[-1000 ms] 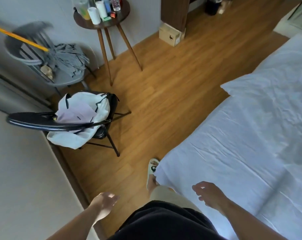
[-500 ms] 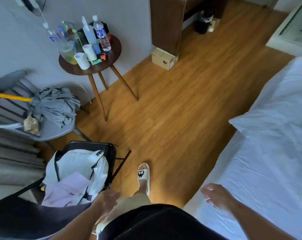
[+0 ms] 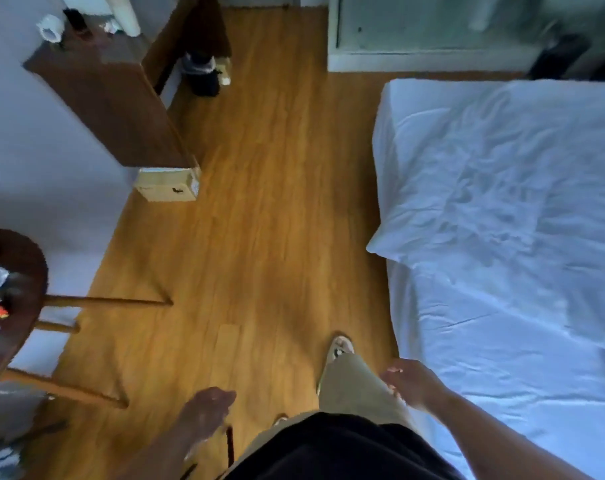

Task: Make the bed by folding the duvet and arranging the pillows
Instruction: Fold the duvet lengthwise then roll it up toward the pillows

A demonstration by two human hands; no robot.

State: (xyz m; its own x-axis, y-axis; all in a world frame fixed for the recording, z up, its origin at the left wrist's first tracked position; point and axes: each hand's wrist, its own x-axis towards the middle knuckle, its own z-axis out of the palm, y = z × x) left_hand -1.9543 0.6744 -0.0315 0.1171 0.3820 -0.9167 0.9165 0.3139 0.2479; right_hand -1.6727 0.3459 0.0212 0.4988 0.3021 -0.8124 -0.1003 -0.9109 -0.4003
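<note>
A white bed (image 3: 484, 368) fills the right side, covered by a smooth sheet. A crumpled white pillow (image 3: 474, 188) lies on its far half, one corner poking over the bed's left edge. I stand on the wooden floor beside the bed. My left hand (image 3: 207, 408) hangs low over the floor with loosely curled fingers, holding nothing. My right hand (image 3: 410, 382) hovers at the bed's near left edge, fingers relaxed and holding nothing. No duvet can be made out.
A round wooden side table (image 3: 20, 289) with small items stands at the left. A brown desk (image 3: 114, 98) runs along the left wall, with a cardboard box (image 3: 167, 185) below it. A dark bin (image 3: 202, 72) sits farther back. Wooden floor (image 3: 259, 220) stretches ahead.
I have walked forward along the bed and the view has turned right. The chairs dropped out of sight, the side table slid to the left edge, and the far wall came into view.
</note>
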